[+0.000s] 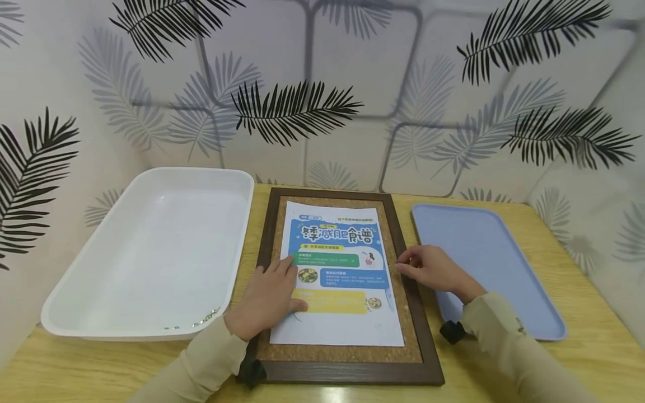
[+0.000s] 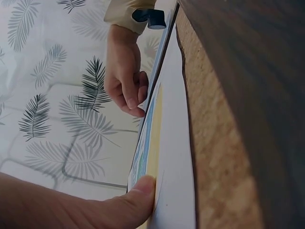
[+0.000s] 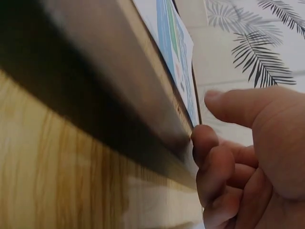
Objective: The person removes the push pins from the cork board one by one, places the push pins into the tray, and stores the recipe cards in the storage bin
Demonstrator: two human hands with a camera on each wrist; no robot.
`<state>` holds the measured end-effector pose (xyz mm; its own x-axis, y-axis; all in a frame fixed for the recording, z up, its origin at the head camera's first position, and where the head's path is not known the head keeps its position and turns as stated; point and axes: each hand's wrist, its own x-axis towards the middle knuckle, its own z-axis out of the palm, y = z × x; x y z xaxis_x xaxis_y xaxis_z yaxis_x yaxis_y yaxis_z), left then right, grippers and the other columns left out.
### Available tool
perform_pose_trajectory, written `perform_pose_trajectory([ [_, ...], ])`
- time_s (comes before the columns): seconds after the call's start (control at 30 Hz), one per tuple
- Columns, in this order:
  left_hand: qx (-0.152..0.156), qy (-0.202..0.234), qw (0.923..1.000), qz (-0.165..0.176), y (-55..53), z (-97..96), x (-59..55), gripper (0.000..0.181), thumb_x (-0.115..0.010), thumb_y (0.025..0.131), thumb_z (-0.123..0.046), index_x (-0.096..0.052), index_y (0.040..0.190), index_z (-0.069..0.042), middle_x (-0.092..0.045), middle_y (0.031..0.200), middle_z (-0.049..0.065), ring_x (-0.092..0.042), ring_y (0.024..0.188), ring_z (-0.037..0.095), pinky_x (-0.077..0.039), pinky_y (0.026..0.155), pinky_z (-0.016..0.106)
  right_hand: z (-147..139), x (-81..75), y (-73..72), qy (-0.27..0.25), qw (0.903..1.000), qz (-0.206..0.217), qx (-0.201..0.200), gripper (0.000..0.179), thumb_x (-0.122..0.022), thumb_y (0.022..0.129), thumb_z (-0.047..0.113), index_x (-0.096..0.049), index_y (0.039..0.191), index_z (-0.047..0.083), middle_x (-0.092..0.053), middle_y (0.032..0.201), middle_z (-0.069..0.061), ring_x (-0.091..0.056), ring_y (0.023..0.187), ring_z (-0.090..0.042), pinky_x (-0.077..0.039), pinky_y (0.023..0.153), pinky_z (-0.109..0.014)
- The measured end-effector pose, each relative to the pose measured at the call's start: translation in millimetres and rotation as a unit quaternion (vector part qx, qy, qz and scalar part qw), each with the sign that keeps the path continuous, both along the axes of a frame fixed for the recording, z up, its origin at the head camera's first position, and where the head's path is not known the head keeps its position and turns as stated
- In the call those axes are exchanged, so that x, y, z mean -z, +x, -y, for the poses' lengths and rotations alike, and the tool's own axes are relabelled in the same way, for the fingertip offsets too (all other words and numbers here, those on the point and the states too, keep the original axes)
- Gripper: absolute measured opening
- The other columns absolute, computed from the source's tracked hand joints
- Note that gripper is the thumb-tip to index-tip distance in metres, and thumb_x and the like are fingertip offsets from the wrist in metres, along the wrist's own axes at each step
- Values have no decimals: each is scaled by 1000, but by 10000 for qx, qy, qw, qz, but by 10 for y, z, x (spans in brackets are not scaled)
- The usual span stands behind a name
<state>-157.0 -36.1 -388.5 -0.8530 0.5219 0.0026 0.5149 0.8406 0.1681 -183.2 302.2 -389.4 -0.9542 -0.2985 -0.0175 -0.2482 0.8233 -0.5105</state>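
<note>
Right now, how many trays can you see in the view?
2: the white tray left of the board, and the blue tray right of it, partly behind the right hand.

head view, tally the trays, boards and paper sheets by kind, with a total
Trays: 2 (white tray, blue tray)
Board: 1
Sheet: 1
Total: 4

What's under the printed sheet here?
A cork board with a brown frame; cork shows around the printed sheet. The area directly beneath the paper is covered, so anything hidden there can't be seen.
</note>
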Motion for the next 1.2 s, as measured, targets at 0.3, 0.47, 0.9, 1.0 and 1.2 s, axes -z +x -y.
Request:
perform_pose_trajectory([
  [0.3, -59, -79, 9998, 152, 14, -16, -32, 71, -69, 85, -46, -51, 131, 5, -45, 144, 22, -44, 132, 36, -43, 93, 52, 92, 21, -10, 22, 9999, 117, 41, 19, -62, 94, 18, -70, 97, 1, -67, 71, 0, -56, 59, -8, -41, 52, -27],
  [0.47, -187, 21, 9993, 314, 33, -25, -42, 69, -67, 87, -45, -51, 132, 4, -42, 146, 23, -41, 135, 38, -41, 97, 54, 134, 10, -27, 82, 9995, 248, 198, 23, -61, 94, 21, -69, 100, 0, -68, 75, -3, -57, 62, -10, -43, 54, -29],
  [0.9, -354, 273, 9988, 196, 38, -75, 29, 74, -63, 90, -46, -47, 130, 13, -40, 139, 34, -37, 132, 46, -37, 105, 53, 241, -8, -40, -125, 9966, 627, 516, 24, -60, 95, 19, -68, 103, -2, -64, 72, -4, -53, 55, -11, -44, 51, -28],
  [1.0, -313, 306, 9990, 119, 41, -71, 43, 71, -64, 89, -45, -49, 128, 12, -40, 138, 34, -38, 131, 46, -38, 103, 53, 265, 2, -58, -93, 9968, 598, 513, 24, -60, 95, 18, -68, 102, -2, -65, 74, -5, -53, 57, -12, -44, 53, -28],
  [1.2, -315, 299, 9990, 95, 29, -69, 62, 70, -64, 89, -46, -50, 128, 10, -40, 139, 34, -38, 131, 45, -38, 102, 53, 301, 16, -71, -85, 9980, 329, 524, 18, -62, 93, 15, -67, 97, -2, -64, 79, -7, -51, 63, -13, -42, 57, -27],
])
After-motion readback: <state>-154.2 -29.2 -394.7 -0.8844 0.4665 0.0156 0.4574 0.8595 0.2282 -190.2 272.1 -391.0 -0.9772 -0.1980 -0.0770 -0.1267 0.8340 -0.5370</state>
